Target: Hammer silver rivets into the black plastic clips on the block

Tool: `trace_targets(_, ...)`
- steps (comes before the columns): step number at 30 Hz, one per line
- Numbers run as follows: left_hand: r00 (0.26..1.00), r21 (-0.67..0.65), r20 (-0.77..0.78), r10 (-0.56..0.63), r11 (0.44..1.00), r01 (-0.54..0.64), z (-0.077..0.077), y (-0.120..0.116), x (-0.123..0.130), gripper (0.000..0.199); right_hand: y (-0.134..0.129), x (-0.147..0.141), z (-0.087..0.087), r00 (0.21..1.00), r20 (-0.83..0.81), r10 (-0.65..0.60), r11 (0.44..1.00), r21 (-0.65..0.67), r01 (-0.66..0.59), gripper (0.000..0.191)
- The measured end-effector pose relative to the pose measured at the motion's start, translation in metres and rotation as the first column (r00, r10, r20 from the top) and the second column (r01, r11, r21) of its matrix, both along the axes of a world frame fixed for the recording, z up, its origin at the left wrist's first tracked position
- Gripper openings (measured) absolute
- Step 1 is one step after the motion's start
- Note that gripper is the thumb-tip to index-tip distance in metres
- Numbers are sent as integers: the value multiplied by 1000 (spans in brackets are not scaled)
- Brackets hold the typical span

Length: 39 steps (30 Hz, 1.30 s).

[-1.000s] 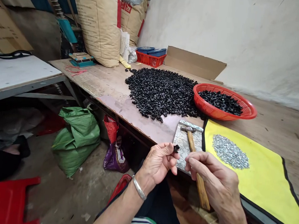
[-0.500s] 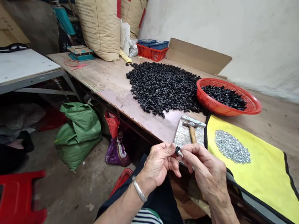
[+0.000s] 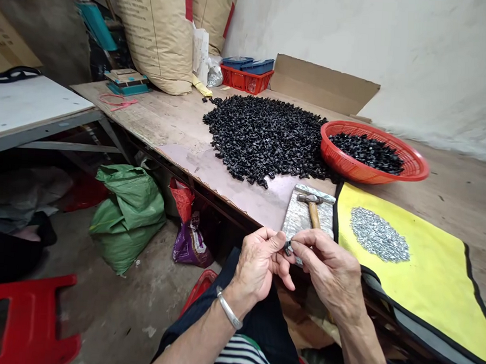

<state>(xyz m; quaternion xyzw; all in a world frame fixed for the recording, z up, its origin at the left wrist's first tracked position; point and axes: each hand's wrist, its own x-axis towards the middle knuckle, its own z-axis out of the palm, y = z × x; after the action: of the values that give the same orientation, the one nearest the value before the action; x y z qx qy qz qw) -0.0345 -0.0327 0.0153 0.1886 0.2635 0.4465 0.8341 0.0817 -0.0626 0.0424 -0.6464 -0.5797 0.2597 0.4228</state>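
Observation:
My left hand [image 3: 259, 264] pinches a small black plastic part [image 3: 288, 250] between thumb and forefinger, its other fingers curled loosely below. Closed at the fingertips, my right hand [image 3: 331, 273] meets the same part from the other side; whatever else it pinches is too small and hidden to name. Just beyond both hands, a hammer [image 3: 313, 212] with a wooden handle lies on a worn metal plate [image 3: 294, 217]. To the right, small silvery metal pieces [image 3: 378, 235] are heaped on a yellow cloth [image 3: 429, 278] with black edging.
A big pile of black plastic parts [image 3: 265, 137] covers the middle of the table [image 3: 226, 186]. Beside it stands a red basket [image 3: 417, 164] holding more of them. Large paper sacks [image 3: 156, 36] stand behind. A green sack [image 3: 129, 214] and a red stool [image 3: 28, 312] are on the floor.
Both hands stay together near the table edge. The black part has tilted downward a little between the fingers, and my right fingertips have moved slightly left and closer over it. The view has shifted slightly.

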Motion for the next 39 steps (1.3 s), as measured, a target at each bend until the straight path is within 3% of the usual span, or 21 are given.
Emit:
trace_targets(3, 999, 35, -29, 18, 999, -17, -2, -1, 2, 27, 2, 1, 0, 999, -47, -19, 999, -52, 16, 13)
trace_targets(7, 997, 74, -70, 15, 997, -10, -4, -2, 4, 28, 6, 5, 3, 967, -235, -101, 978, -202, 53, 13)
trace_targets(12, 993, 145, -119, -2, 989, 20, -6, 0, 2, 29, 8, 7, 7, 902, -422, -90, 944, -325, -59, 13)
trace_targets(21, 991, 107, -120, -52, 992, 65, -6, 2, -2, 27, 6, -4, 3, 883, -432, -185, 948, -316, 44, 13)
trace_targets(26, 991, 264, -58, -119, 956, 130, -9, 1, -6, 17, 7, -4, 3, 817, -538, -208, 960, -271, 67, 9)
trace_targets(34, 969, 269, -206, 138, 960, -79, -11, -6, 3, 5, 6, -14, -4, 667, -678, -310, 950, -235, 204, 12)
trace_targets(39, 985, 232, -149, 92, 971, -55, -4, -5, 4, 7, 2, -16, -6, 641, -691, -335, 937, -178, 299, 13)
